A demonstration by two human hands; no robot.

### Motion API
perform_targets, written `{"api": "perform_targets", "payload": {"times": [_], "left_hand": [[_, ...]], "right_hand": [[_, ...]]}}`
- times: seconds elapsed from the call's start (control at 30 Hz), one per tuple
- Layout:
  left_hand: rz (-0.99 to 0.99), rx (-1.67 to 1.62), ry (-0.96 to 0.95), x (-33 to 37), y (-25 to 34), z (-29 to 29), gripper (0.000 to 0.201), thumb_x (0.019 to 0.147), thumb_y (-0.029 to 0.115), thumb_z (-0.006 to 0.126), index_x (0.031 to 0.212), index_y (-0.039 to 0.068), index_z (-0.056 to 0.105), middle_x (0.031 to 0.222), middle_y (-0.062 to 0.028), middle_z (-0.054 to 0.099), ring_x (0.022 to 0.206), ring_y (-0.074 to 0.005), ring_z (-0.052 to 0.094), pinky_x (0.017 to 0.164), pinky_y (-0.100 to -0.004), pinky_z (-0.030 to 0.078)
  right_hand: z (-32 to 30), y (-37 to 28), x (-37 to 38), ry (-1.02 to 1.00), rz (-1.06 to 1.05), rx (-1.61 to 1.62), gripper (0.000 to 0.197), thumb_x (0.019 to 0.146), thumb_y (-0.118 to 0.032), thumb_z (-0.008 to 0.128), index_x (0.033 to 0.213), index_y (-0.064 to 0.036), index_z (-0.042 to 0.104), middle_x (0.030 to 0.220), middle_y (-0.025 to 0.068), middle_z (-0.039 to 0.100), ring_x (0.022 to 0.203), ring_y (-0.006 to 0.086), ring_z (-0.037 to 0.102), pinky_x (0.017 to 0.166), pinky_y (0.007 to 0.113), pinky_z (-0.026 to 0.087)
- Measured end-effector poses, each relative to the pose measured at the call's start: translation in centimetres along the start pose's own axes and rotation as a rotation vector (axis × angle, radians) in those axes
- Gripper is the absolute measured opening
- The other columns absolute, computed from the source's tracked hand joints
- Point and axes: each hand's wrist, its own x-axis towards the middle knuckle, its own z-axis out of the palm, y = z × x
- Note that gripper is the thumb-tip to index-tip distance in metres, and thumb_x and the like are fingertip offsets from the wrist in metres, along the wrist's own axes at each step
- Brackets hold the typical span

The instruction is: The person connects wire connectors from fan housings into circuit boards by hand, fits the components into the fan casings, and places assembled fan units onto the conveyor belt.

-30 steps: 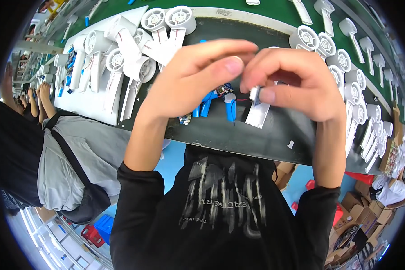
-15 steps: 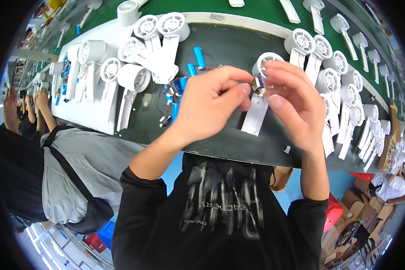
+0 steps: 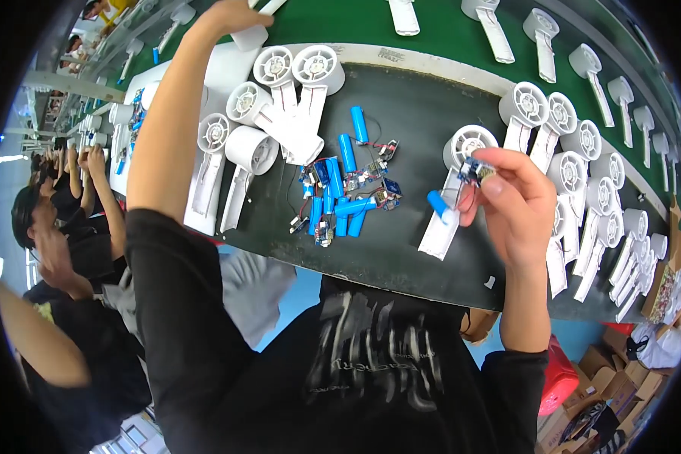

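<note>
I have the circuit board pinched in my right grip above a white fan housing; it's probably light but fragile, best held by its edges. Whether my left grip holds the far fan, I can't tell.

The top edge crops my left grip, so I cannot tell how it meets the white fan there, while my right grip hides part of the circuit board and a co-worker's forearm blurs at the left rim.
</note>
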Motion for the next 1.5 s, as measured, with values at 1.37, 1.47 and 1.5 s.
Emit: {"api": "perform_targets", "payload": {"times": [1.37,1.47,1.5], "left_hand": [[-0.275,-0.379,-0.101,-24.5,-27.5,-0.8,0.046,0.086,0.018,0.06,0.126,-0.003,0.056,0.121,-0.0122,0.061,0.113,-0.0207,0.055,0.099,-0.0307,0.039],[-0.183,-0.461,0.561,-25.9,-17.1,-3.4,0.037,0.095,0.021,0.055,0.12,-0.006,0.059,0.115,-0.0131,0.064,0.105,-0.0184,0.06,0.095,-0.0273,0.042],[-0.107,-0.723,0.68,-27.0,-10.0,-4.1,0.033,0.097,0.015,0.051,0.12,-0.007,0.059,0.115,-0.015,0.064,0.107,-0.0193,0.059,0.096,-0.0273,0.042]], "right_hand": [[-1.6,0.4,-1.4,-0.016,0.031,-0.138,0.03,0.086,-0.004,0.059,0.113,0.0091,0.056,0.077,0.0133,0.063,0.059,0.017,0.058,0.054,0.027,0.047],[0.7,0.4,-1.0,0.029,0.038,-0.201,0.032,0.081,0.005,0.063,0.112,0.0095,0.057,0.086,0.0125,0.065,0.067,0.0143,0.059,0.06,0.026,0.047],[1.1,0.4,-1.2,0.012,0.001,-0.222,0.031,0.081,0.006,0.065,0.111,0.0085,0.058,0.088,0.0111,0.066,0.07,0.012,0.059,0.062,0.023,0.047]]}}
